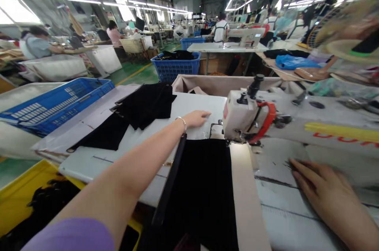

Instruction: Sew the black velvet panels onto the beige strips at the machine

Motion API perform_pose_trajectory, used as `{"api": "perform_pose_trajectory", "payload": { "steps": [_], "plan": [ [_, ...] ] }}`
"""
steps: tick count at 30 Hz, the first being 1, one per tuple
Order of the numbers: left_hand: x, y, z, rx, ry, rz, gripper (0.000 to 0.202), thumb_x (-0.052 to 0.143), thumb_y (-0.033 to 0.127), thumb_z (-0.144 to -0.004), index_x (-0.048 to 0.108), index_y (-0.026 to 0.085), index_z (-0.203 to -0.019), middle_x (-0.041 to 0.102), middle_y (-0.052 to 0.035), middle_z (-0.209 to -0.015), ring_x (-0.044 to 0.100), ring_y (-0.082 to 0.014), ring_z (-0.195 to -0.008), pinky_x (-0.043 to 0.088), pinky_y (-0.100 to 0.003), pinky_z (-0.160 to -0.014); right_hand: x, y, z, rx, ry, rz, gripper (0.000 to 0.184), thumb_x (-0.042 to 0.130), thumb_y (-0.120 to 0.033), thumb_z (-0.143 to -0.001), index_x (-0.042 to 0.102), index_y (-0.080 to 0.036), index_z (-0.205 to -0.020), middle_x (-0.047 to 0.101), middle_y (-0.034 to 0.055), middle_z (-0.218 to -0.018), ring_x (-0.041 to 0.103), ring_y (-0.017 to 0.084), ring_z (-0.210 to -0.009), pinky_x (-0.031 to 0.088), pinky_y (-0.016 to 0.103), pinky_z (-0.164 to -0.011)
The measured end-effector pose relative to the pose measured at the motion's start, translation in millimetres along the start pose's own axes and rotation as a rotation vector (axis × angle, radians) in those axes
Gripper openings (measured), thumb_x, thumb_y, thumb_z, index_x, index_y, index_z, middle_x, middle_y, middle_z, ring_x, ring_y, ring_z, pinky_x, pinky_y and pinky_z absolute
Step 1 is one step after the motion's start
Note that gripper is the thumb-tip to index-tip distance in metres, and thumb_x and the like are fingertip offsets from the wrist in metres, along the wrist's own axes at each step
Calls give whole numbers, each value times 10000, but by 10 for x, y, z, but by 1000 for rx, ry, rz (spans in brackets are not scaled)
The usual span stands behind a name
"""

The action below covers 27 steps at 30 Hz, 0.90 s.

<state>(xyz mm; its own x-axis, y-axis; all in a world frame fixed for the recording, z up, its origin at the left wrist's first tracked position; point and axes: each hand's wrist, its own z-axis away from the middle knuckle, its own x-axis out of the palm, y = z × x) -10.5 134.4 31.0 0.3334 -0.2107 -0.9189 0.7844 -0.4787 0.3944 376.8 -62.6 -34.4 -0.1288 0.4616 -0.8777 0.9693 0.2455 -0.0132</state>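
My left hand (197, 118) reaches far across the white sewing table (189, 105), fingers stretched flat on the tabletop beside the head of the sewing machine (245, 115). A bracelet sits on that wrist. A black fabric piece (204, 180) with a beige strip (244, 191) along its right side lies under the needle area and hangs toward me. My right hand (319, 186) lies flat on the machine bed at lower right, fingers extended and slightly blurred, holding nothing. A stack of black fabric pieces (139, 111) lies on the table to the left of my left hand.
A blue plastic crate (56, 103) sits at the left, another blue basket (176, 65) with dark cloth stands beyond the table. A yellow bin (20, 195) with black pieces is at lower left. A beige cloth bin (219, 83) hangs behind the table. Other people work at far stations.
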Motion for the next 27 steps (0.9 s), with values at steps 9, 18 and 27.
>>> {"api": "perform_pose_trajectory", "payload": {
  "steps": [9,18,27],
  "plan": [
    [329,1241,2372,432,-272,-20,707,601,305,-837,279,251,-1464,262,-61,-1541,230,-241,-1432,204,-504,-1186,-691,-1501,454,-447,-60,-261,386,526,-316,-882,593,-193,-1241,576,51,-1295,539,200,-1186,510,318,-945],
    [682,1253,2538,459,-126,-153,472,487,206,-928,403,201,-1393,478,-67,-1421,472,-229,-1253,430,-405,-1053,-605,-1731,642,-454,17,-246,379,564,-425,-856,653,-190,-1140,663,35,-1154,627,207,-1033,555,320,-845],
    [398,1352,2282,399,-174,8,435,491,159,-861,531,242,-1285,548,-27,-1343,512,-187,-1183,396,-355,-1086,-617,-1872,626,-378,81,-455,284,404,-207,-942,669,-190,-1044,696,27,-903,634,158,-813,514,301,-770]
  ]
}}
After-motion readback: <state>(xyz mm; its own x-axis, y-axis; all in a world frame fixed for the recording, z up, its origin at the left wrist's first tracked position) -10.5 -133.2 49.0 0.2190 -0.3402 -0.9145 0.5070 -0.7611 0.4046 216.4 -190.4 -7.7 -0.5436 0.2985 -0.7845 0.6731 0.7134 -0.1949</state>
